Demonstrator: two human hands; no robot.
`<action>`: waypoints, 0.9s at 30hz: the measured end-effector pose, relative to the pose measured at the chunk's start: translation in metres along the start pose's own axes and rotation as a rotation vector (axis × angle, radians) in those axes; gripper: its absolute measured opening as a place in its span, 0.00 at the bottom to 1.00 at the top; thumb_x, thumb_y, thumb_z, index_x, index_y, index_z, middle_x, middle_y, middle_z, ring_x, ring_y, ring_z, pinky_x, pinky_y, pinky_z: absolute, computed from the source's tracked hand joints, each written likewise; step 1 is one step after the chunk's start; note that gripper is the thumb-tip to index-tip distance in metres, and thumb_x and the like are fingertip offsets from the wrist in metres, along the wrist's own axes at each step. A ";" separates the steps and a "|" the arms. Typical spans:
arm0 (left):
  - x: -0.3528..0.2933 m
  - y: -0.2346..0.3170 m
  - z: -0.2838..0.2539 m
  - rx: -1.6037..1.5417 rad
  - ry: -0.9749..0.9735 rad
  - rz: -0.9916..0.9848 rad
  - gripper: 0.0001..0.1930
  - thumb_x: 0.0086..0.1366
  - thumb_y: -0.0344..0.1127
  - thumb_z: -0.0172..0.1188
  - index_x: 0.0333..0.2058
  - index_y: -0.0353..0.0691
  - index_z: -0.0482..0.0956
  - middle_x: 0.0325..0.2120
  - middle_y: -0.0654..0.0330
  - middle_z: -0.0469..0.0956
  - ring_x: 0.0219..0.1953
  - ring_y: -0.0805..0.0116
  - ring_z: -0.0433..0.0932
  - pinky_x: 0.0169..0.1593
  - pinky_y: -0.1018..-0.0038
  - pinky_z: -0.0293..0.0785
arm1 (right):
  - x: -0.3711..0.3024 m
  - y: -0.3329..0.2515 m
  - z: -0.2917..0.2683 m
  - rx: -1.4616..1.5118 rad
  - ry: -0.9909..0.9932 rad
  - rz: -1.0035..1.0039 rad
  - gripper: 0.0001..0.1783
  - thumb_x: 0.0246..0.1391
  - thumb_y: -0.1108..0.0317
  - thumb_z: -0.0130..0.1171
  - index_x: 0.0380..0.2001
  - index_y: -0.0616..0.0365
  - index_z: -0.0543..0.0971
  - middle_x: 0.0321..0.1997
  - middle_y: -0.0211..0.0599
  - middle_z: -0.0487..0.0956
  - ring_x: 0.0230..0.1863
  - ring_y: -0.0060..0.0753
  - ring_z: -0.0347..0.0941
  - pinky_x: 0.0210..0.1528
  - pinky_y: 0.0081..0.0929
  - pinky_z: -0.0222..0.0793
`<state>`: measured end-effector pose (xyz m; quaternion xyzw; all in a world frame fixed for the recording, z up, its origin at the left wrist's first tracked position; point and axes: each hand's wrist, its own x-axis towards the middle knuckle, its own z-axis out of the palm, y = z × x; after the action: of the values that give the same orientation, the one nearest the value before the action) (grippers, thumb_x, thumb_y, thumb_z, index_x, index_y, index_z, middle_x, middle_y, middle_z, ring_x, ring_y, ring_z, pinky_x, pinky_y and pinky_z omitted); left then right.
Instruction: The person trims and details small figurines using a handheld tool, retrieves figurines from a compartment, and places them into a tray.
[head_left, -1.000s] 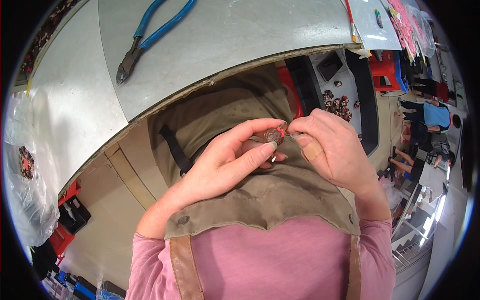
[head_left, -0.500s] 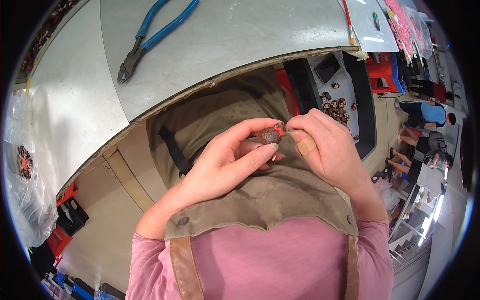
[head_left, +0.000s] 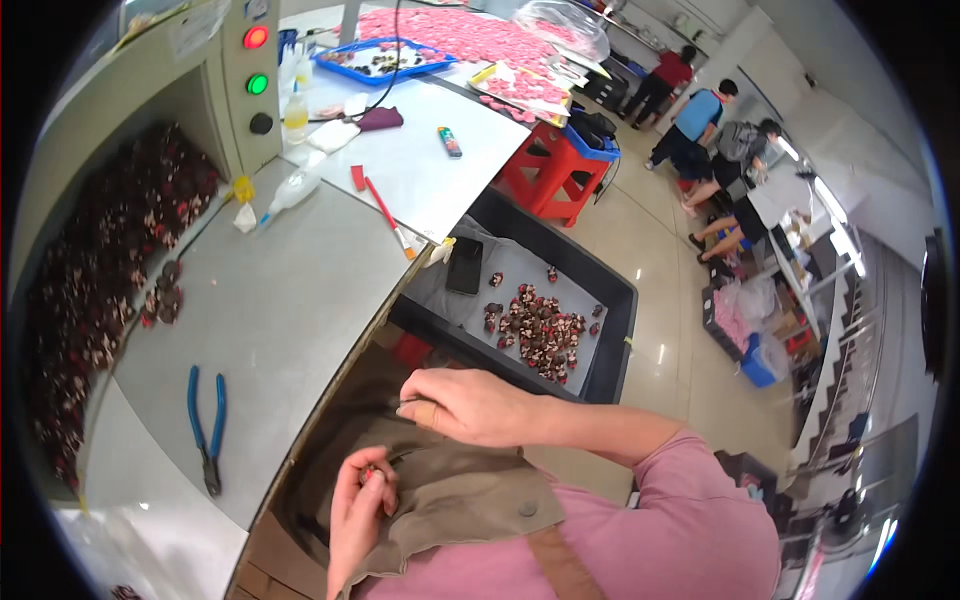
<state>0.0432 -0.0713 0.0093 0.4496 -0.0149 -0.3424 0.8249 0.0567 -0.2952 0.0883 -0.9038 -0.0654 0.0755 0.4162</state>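
My left hand (head_left: 357, 515) is closed around a small brown-and-red figurine (head_left: 369, 474), held low over my lap, with the fingers hiding most of it. Up and to the right of it, my right hand (head_left: 470, 405) is closed in a pinch, a plaster on its thumb. Whatever it pinches is too small to make out. The two hands are apart, both above the brown apron (head_left: 465, 497). Just beyond my right hand stands a black tray (head_left: 622, 350) with a pile of similar small figurines (head_left: 545, 330) on its pale lining.
Blue-handled pliers (head_left: 207, 425) lie on the grey bench (head_left: 290, 320). Further off are a red brush (head_left: 388, 218), a squeeze bottle (head_left: 294, 188), a lighter (head_left: 449, 142) and a blue tray (head_left: 385, 78). A machine opening at left holds many dark pieces (head_left: 100, 290). A red stool (head_left: 560, 180) stands beyond.
My view has swung to the right, bringing the black tray and far bench into sight. My hands have come apart; the figurine has stayed in the left one.
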 end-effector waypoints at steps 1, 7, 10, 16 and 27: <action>0.002 0.001 0.002 0.023 -0.011 -0.014 0.11 0.69 0.33 0.50 0.48 0.36 0.71 0.28 0.63 0.70 0.22 0.80 0.63 0.28 0.83 0.58 | -0.003 0.003 -0.007 -0.014 0.018 0.047 0.12 0.62 0.60 0.54 0.39 0.59 0.73 0.32 0.43 0.77 0.34 0.43 0.75 0.38 0.34 0.70; -0.002 0.004 0.004 0.034 -0.054 0.003 0.13 0.73 0.39 0.45 0.31 0.37 0.69 0.17 0.67 0.62 0.17 0.81 0.54 0.22 0.81 0.50 | -0.007 0.025 -0.058 -0.009 0.353 0.079 0.15 0.63 0.58 0.55 0.41 0.59 0.71 0.32 0.32 0.76 0.34 0.25 0.72 0.38 0.28 0.69; -0.008 0.010 0.013 0.061 0.002 -0.021 0.14 0.74 0.40 0.43 0.32 0.37 0.68 0.17 0.66 0.62 0.17 0.81 0.54 0.22 0.81 0.50 | 0.009 0.017 -0.104 -0.034 0.468 0.170 0.14 0.65 0.58 0.51 0.42 0.59 0.69 0.32 0.27 0.71 0.34 0.19 0.67 0.38 0.23 0.67; -0.001 0.008 0.004 -0.159 -0.061 -0.043 0.19 0.75 0.48 0.38 0.35 0.37 0.69 0.18 0.68 0.61 0.17 0.81 0.52 0.21 0.82 0.49 | 0.029 -0.001 -0.091 0.100 0.324 -0.029 0.11 0.68 0.63 0.43 0.45 0.58 0.70 0.28 0.23 0.67 0.29 0.13 0.60 0.31 0.14 0.58; -0.009 0.015 0.000 0.073 -0.111 -0.012 0.21 0.70 0.33 0.46 0.60 0.41 0.60 0.27 0.71 0.62 0.26 0.83 0.58 0.31 0.82 0.56 | 0.014 -0.015 0.019 -0.151 -0.193 -0.212 0.06 0.59 0.69 0.54 0.36 0.60 0.73 0.32 0.41 0.75 0.31 0.43 0.73 0.34 0.31 0.68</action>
<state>0.0447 -0.0603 0.0229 0.4598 -0.0705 -0.3710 0.8037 0.0656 -0.2686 0.0865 -0.9090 -0.2056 0.1128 0.3446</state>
